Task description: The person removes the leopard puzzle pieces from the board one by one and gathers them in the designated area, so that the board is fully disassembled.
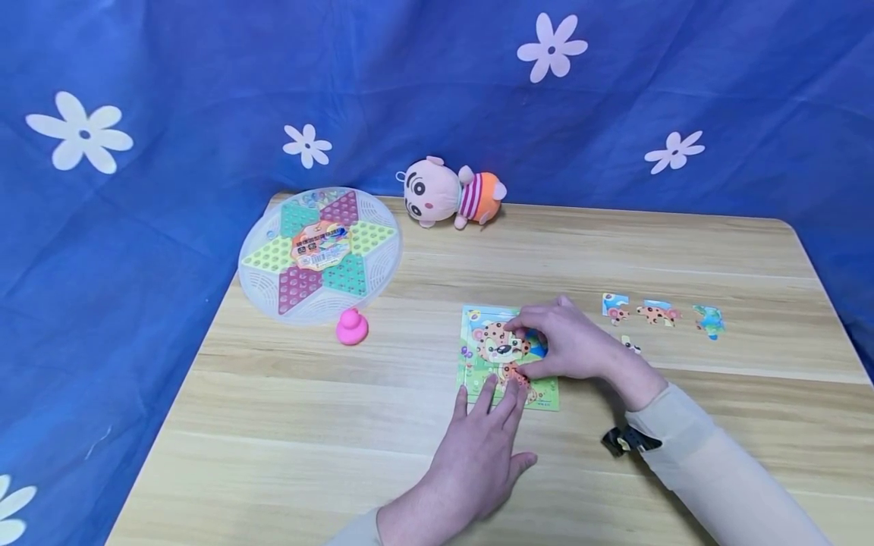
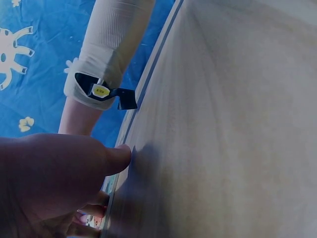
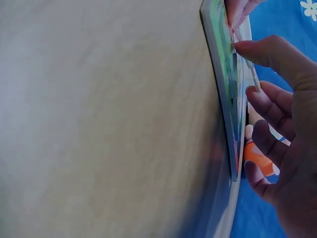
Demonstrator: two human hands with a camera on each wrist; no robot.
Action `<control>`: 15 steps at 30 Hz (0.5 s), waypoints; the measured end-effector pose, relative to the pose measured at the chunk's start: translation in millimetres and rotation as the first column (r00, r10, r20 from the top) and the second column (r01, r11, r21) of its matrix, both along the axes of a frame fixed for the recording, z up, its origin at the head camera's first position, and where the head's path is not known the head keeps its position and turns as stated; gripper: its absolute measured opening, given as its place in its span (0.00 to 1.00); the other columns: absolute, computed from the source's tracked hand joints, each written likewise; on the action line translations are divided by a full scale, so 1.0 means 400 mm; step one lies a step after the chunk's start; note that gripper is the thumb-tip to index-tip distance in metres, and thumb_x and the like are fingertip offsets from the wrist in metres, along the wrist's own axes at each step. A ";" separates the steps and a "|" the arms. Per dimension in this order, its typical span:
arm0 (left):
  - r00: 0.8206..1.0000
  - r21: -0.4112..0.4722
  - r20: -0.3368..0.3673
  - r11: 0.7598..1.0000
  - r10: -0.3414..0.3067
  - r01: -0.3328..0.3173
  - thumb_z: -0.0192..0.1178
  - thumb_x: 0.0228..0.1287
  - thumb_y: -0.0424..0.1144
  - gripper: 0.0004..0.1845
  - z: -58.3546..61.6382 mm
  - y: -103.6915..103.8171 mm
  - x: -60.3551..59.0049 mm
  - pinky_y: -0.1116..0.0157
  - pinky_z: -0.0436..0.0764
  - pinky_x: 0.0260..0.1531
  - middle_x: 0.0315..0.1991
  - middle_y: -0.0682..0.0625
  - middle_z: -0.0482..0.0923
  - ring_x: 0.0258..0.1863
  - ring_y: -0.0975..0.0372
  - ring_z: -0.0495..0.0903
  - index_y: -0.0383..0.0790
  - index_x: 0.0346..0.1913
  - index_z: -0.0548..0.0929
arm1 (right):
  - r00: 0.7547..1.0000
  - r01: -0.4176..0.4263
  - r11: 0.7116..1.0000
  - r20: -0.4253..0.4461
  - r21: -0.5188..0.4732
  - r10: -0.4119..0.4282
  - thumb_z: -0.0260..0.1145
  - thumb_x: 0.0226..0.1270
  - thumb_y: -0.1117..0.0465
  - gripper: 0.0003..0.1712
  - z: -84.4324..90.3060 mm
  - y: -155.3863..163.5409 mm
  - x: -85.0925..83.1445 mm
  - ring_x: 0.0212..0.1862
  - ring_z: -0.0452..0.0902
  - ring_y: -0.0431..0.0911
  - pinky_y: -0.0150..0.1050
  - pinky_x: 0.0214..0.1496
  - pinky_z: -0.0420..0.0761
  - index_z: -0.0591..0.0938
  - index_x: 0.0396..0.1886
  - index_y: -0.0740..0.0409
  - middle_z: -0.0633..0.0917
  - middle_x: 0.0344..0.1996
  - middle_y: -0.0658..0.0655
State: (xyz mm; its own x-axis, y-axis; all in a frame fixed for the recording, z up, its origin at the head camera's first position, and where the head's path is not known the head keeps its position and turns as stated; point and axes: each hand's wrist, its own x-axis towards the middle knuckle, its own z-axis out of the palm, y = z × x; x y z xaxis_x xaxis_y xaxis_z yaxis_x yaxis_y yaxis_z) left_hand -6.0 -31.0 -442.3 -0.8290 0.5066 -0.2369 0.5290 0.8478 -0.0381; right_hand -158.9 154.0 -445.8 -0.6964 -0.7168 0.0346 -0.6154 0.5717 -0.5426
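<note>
Nearest the head camera, the left hand lies flat on the wooden table with its fingers straight and spread, their tips pressing the near edge of the jigsaw puzzle board; it grips nothing; in the left wrist view the same hand fills the lower left corner, thumb laid against the tabletop; the right forearm in its beige sleeve shows beyond it, with a small black clip at the cuff.

Just past the left fingertips, the right hand rests on the right half of the board, fingers curled and pinching a puzzle piece against the leopard picture; how firmly it holds the piece I cannot tell; the right wrist view shows the board edge-on with the thumb and fingers of that hand bent over its rim.

To the right of the board, well clear of both hands, three loose puzzle pieces lie in a row on the table; a fourth small piece sits just beside the right wrist.

Left of the board stands a pink rubber duck; behind it lies a round Chinese checkers board in its clear plastic case; a plush doll in a striped shirt lies on its side at the far edge; a blue cloth with white flowers hangs behind.
</note>
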 end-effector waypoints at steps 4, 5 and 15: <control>1.000 -0.009 -0.009 1.000 -0.006 0.006 0.36 0.69 0.70 0.46 -0.001 0.000 0.001 0.40 0.60 0.66 0.78 0.50 0.48 0.75 0.48 0.48 0.42 0.79 0.49 | 1.000 -0.003 0.999 -0.010 -0.038 0.003 0.80 0.44 0.41 0.35 -0.003 0.005 0.002 0.39 0.75 0.37 0.41 0.44 0.60 0.84 0.54 0.44 0.83 0.44 0.37; 1.000 -0.011 -0.012 1.000 -0.008 0.008 0.36 0.69 0.70 0.46 -0.001 0.000 0.002 0.40 0.60 0.66 0.78 0.50 0.48 0.75 0.48 0.48 0.42 0.79 0.49 | 1.000 -0.002 0.999 -0.010 -0.046 0.001 0.81 0.44 0.41 0.35 -0.003 0.007 0.002 0.38 0.75 0.37 0.42 0.43 0.60 0.84 0.54 0.44 0.83 0.43 0.36; 1.000 -0.020 -0.012 1.000 -0.007 0.007 0.35 0.70 0.70 0.45 -0.001 0.001 0.002 0.41 0.60 0.66 0.78 0.49 0.46 0.75 0.49 0.48 0.43 0.78 0.50 | 1.000 -0.004 0.995 -0.021 -0.098 0.002 0.80 0.46 0.45 0.33 0.027 0.040 0.003 0.37 0.75 0.39 0.42 0.46 0.60 0.83 0.55 0.45 0.82 0.41 0.35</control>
